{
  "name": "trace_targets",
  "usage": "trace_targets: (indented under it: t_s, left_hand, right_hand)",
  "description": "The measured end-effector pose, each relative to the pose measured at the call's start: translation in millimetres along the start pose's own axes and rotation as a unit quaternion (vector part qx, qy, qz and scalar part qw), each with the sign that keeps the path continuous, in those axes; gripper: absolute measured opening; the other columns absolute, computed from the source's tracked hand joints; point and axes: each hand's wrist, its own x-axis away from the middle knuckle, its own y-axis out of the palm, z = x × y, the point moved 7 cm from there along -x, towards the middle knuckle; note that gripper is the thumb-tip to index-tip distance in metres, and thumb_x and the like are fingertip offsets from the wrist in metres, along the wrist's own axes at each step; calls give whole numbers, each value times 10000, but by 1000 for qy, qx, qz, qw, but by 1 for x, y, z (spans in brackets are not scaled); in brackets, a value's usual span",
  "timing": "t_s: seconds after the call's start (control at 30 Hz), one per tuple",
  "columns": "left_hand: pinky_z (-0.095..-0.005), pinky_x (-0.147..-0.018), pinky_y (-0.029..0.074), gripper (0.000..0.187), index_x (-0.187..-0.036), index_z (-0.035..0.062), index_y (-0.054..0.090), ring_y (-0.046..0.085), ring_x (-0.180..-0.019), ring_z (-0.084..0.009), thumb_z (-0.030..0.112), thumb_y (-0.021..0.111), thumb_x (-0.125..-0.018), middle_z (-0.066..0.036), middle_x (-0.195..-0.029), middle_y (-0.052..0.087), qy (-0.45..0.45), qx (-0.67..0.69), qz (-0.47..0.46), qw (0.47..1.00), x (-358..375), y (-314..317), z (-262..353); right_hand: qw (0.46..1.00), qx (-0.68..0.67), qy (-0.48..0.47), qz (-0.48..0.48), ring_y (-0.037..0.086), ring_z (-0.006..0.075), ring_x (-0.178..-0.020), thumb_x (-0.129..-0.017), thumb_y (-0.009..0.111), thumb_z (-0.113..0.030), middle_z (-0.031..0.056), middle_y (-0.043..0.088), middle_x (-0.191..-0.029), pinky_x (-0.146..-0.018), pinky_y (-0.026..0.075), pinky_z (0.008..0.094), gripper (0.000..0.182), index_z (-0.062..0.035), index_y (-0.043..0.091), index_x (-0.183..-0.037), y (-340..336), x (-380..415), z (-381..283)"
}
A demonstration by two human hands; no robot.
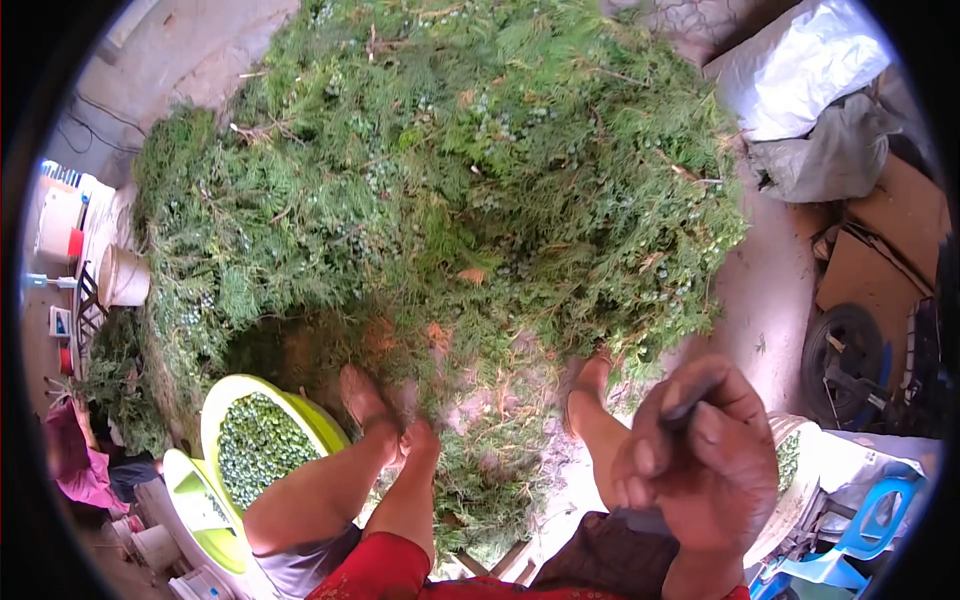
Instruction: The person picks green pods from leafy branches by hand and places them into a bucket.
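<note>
Ahead, green branches [480, 190] beyond right hand [705, 455], grip unclear.

Pale floor [762, 300]: broad heap of green, berry-bearing sprigs [430, 190] across it, scattered clippings [488, 495] in foreground, cardboard [868, 275] at right.
</note>
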Motion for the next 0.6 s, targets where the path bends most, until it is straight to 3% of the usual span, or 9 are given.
trace_targets:
  t_s: [0.17, 0.2, 0.23, 0.27, 0.3, 0.37, 0.43, 0.5, 0.6]
  left_hand:
    - [-433, -804, 486, 300, -1001, 20, 609, 577, -996, -349, 167, 575, -742, -191, -1035, 607, 64, -99, -115, 986, -26, -29, 35]
    - [-376, -727, 511, 315, -1005, 13, 612, 609, -886, -302, 68, 596, -696, -179, -969, 621, 75, 177, -179, 965, -38, -30, 42]
    - [-319, -649, 535, 362, -1009, 5, 616, 641, -776, -256, -31, 618, -649, -168, -904, 635, 79, 439, -231, 865, -30, -55, 64]
    - [-293, -566, 526, 361, -983, 5, 625, 636, -700, -223, -109, 576, -644, -139, -832, 632, 253, 500, -207, 802, -12, -98, 89]
    - [-292, -529, 507, 296, -998, -6, 608, 628, -630, -189, -41, 586, -705, -139, -778, 625, 59, 531, -261, 804, -16, -100, 91]
    - [-277, -487, 475, 229, -1015, -8, 586, 602, -556, -161, 49, 542, -798, -141, -757, 609, 274, 188, 15, 943, -34, -142, 117]
    - [-308, -511, 458, 224, -987, -8, 589, 596, -548, -223, 144, 501, -848, -153, -741, 599, 236, 379, 21, 895, 12, -206, 167]
    - [-358, -548, 436, 227, -970, 4, 603, 577, -589, -277, 168, 497, -855, -153, -742, 593, 294, 407, 23, 865, 23, -238, 225]
    - [-405, -578, 410, 227, -877, 0, 591, 534, -630, -294, 202, 490, -871, -146, -724, 578, 448, 375, 170, 793, 33, -280, 315]
  right_hand:
    - [989, 80, 113, -51, 577, 164, -721, -871, 493, -48, 114, 579, -858, -638, 490, 269, 171, 24, 521, -1023, 16, 8, 22]
    - [984, 105, 130, -64, 581, 175, -735, -864, 504, -47, 118, 570, -877, -628, 492, 274, 171, 41, 519, -1010, 22, 11, 27]
    - [985, 104, 125, -63, 581, 175, -735, -864, 504, -47, 118, 570, -877, -628, 492, 274, 171, 41, 519, -1010, 24, 12, 29]
    - [974, 153, 124, -113, 573, 154, -765, -875, 504, -52, 103, 566, -899, -669, 482, 265, 180, 37, 516, -1030, 30, 14, 33]
    - [958, 202, 121, -162, 566, 133, -795, -885, 505, -57, 88, 563, -921, -710, 472, 255, 188, 33, 513, -1051, 36, 16, 37]
    - [949, 232, 113, -181, 559, 120, -816, -891, 506, -66, 76, 565, -922, -733, 462, 250, 196, 28, 510, -1063, 39, 19, 37]
    - [928, 293, 86, -212, 568, 111, -822, -880, 531, -76, 58, 577, -909, -773, 441, 244, 203, 13, 516, -1062, 39, 20, 36]
    - [935, 287, 38, -204, 578, 159, -793, -884, 531, -128, 75, 593, -899, -722, 447, 259, 212, 6, 527, -1048, 38, 21, 31]
    - [931, 307, -14, -195, 564, 204, -717, -880, 541, -164, 101, 593, -860, -651, 449, 275, 217, 17, 531, -1000, 35, 17, 15]
